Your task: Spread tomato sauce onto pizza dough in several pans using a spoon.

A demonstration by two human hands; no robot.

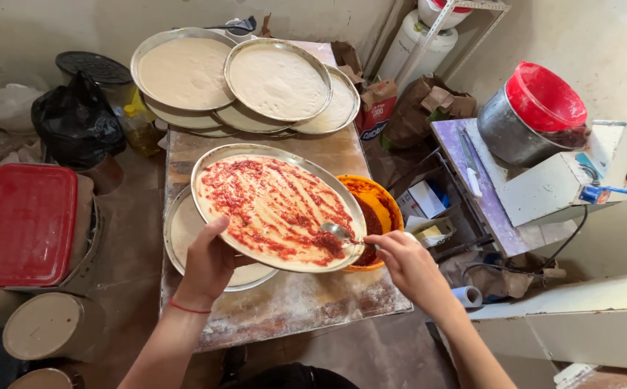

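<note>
Head view: spoon in right hand lies crosswise, bowl pointing left over sauced pizza.

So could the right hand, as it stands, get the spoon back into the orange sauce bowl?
Probably yes. The right hand holds the spoon at the sauced pizza's near edge, and the orange bowl sits just beside it, open on top; only the tray rim overlaps it.
</note>
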